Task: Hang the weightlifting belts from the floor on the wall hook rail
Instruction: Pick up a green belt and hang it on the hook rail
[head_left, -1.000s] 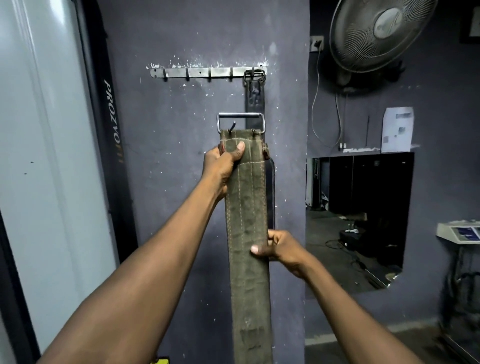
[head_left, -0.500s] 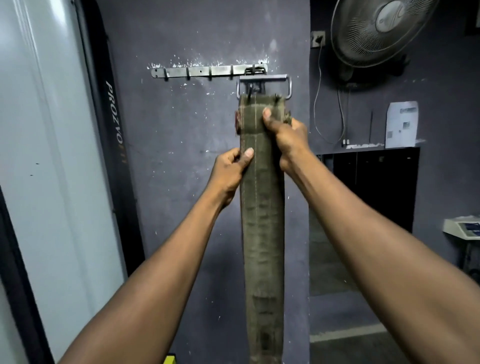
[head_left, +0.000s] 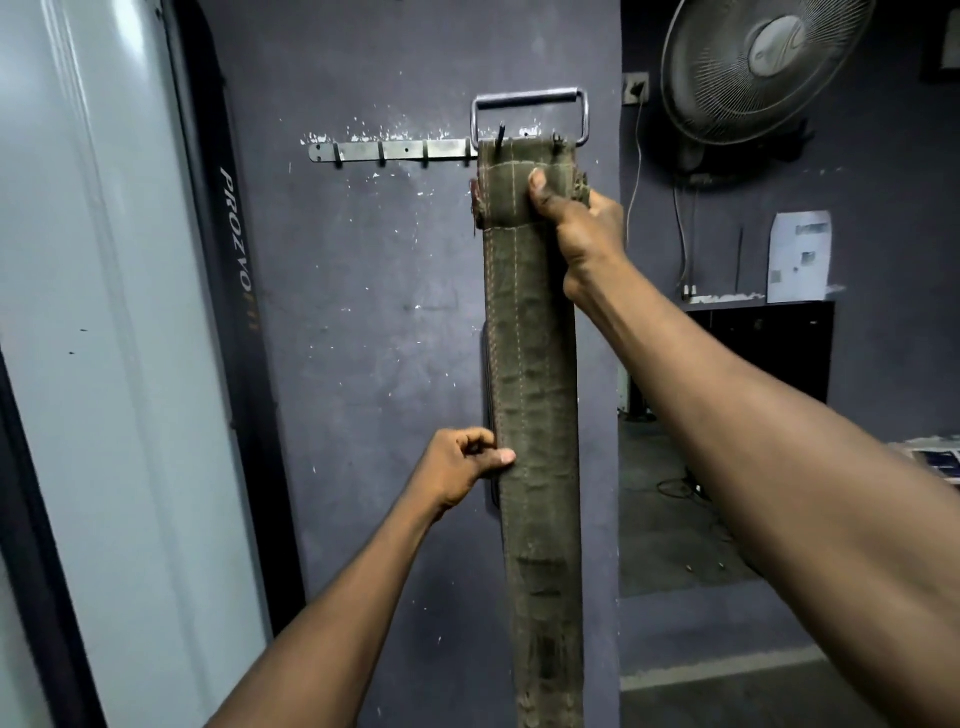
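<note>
A worn olive-green weightlifting belt (head_left: 535, 374) hangs upright in front of the wall. Its steel buckle (head_left: 530, 98) stands above the right end of the metal hook rail (head_left: 400, 150). My right hand (head_left: 576, 218) grips the belt's top just under the buckle, thumb across the front. Lower down, my left hand (head_left: 462, 462) pinches the belt's left edge. A dark belt (head_left: 489, 415) hanging on the rail's right end is almost hidden behind the green one.
Several free hooks line the rail to the left. A dark post with lettering (head_left: 236, 249) and a pale panel (head_left: 104, 312) stand on the left. A wall fan (head_left: 763, 62) hangs at upper right, above a dark opening (head_left: 727, 441).
Both hands raised the belt, so the buckle went from level with the rail to above it. My left hand slid down the belt's left edge.
</note>
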